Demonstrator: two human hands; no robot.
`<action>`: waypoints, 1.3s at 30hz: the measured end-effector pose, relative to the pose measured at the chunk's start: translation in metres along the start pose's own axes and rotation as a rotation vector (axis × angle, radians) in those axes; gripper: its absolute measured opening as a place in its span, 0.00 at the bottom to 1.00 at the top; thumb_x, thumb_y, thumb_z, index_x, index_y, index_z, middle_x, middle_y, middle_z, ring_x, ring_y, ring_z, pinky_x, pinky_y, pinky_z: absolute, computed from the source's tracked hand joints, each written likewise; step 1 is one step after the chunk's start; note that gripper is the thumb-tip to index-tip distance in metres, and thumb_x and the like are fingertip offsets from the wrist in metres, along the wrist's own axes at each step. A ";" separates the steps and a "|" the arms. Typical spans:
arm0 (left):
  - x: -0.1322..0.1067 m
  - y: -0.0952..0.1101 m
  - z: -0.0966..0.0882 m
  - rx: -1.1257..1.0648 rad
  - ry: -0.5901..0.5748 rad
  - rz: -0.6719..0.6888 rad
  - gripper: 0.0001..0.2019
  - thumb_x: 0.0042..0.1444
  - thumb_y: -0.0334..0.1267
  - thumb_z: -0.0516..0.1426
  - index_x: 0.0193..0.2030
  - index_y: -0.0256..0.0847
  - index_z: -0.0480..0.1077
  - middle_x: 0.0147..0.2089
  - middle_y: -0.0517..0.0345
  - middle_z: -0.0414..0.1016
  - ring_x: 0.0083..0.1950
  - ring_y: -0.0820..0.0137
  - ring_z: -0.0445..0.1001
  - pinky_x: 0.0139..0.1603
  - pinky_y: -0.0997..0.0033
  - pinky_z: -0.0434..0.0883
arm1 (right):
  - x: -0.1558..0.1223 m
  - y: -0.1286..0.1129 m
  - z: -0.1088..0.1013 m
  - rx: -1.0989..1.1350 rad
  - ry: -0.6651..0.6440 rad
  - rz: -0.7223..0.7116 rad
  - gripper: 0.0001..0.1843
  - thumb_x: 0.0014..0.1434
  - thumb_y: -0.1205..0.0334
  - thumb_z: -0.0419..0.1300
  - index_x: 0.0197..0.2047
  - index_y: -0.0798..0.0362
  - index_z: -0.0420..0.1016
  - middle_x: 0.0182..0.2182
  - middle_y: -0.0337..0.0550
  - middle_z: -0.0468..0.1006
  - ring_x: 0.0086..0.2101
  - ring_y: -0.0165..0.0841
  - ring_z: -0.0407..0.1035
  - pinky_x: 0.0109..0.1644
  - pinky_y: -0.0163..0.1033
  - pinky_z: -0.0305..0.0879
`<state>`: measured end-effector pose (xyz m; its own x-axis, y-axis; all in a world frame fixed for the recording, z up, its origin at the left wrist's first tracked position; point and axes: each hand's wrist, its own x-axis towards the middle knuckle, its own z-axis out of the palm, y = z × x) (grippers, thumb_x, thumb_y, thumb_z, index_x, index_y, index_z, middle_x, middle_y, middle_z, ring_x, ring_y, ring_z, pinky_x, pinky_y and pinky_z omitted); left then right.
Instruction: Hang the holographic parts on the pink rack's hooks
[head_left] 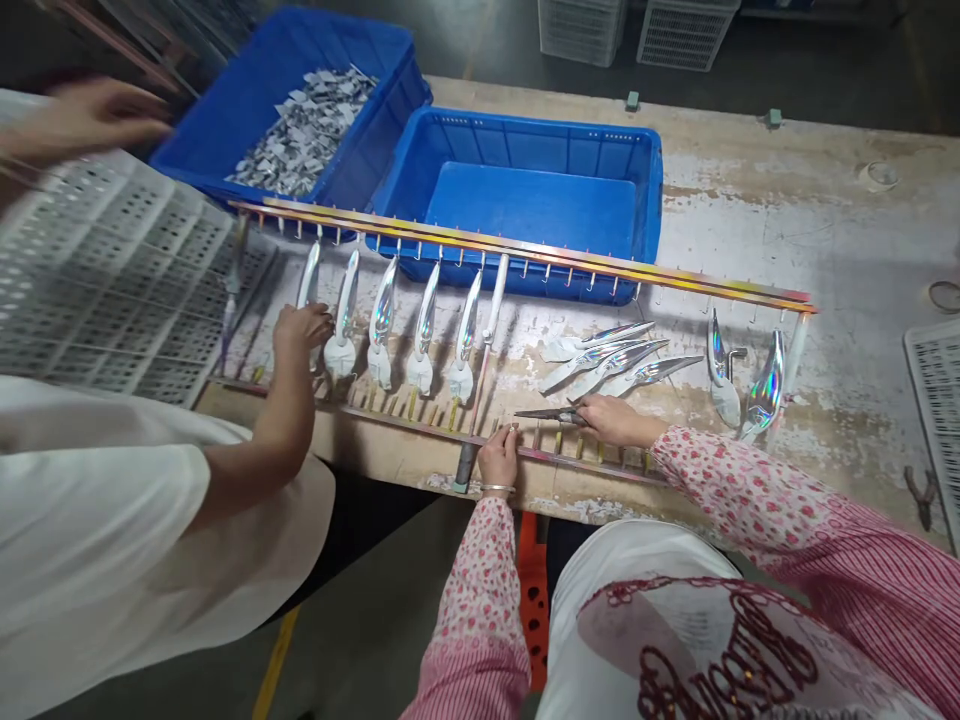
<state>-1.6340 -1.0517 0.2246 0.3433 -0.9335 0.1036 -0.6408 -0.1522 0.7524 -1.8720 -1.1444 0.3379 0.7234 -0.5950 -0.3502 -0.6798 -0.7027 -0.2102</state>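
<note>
The left hand (496, 459) reaches forward, half curled; the right hand (611, 419) grips, its forearm (739, 482) slanting inward.

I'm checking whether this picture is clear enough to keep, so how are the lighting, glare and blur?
Head view: the hand at upper left is smeared, probably by motion; head view: rainbow glare on some silver pieces; head view: the far floor is dim, the worn tabletop brighter.
</note>
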 end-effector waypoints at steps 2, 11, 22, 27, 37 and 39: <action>0.000 -0.001 -0.003 -0.029 -0.024 0.005 0.15 0.63 0.39 0.50 0.47 0.37 0.76 0.43 0.50 0.80 0.45 0.62 0.78 0.45 0.64 0.71 | 0.003 -0.001 -0.001 -0.017 -0.006 -0.008 0.12 0.65 0.58 0.56 0.45 0.57 0.75 0.46 0.51 0.73 0.46 0.42 0.70 0.44 0.40 0.66; 0.002 0.004 0.000 0.007 0.032 -0.056 0.10 0.59 0.37 0.57 0.42 0.38 0.79 0.43 0.49 0.80 0.44 0.62 0.78 0.46 0.67 0.71 | 0.006 -0.004 0.007 -0.037 -0.007 -0.038 0.14 0.67 0.59 0.51 0.45 0.57 0.75 0.42 0.53 0.73 0.41 0.41 0.71 0.40 0.40 0.67; 0.003 0.013 0.007 0.183 0.138 -0.138 0.12 0.57 0.46 0.59 0.37 0.40 0.78 0.35 0.54 0.79 0.36 0.64 0.75 0.36 0.68 0.64 | -0.001 -0.027 0.009 0.044 -0.009 0.090 0.14 0.66 0.61 0.51 0.45 0.58 0.75 0.44 0.56 0.73 0.44 0.45 0.70 0.43 0.43 0.67; 0.001 0.003 -0.001 0.116 0.010 -0.080 0.15 0.63 0.44 0.52 0.43 0.40 0.78 0.43 0.49 0.80 0.43 0.61 0.77 0.41 0.66 0.67 | -0.001 -0.016 0.008 -0.040 0.069 0.042 0.13 0.65 0.66 0.50 0.42 0.59 0.75 0.44 0.55 0.72 0.45 0.44 0.68 0.45 0.44 0.67; -0.001 0.007 0.005 0.113 0.102 -0.113 0.12 0.58 0.45 0.59 0.38 0.38 0.78 0.36 0.53 0.79 0.38 0.64 0.75 0.41 0.67 0.67 | 0.000 -0.025 0.003 0.199 -0.076 0.077 0.11 0.63 0.61 0.54 0.40 0.60 0.75 0.40 0.56 0.76 0.42 0.42 0.72 0.44 0.41 0.68; -0.002 0.011 0.011 0.177 0.195 -0.138 0.12 0.55 0.46 0.61 0.34 0.38 0.76 0.34 0.53 0.78 0.37 0.64 0.74 0.40 0.67 0.65 | -0.007 -0.030 0.003 0.541 -0.208 0.168 0.11 0.63 0.59 0.55 0.33 0.58 0.72 0.33 0.51 0.77 0.35 0.38 0.73 0.39 0.39 0.69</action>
<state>-1.6492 -1.0556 0.2250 0.5495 -0.8230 0.1442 -0.6832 -0.3432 0.6446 -1.8572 -1.1177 0.3440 0.5987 -0.5540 -0.5784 -0.7873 -0.2745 -0.5520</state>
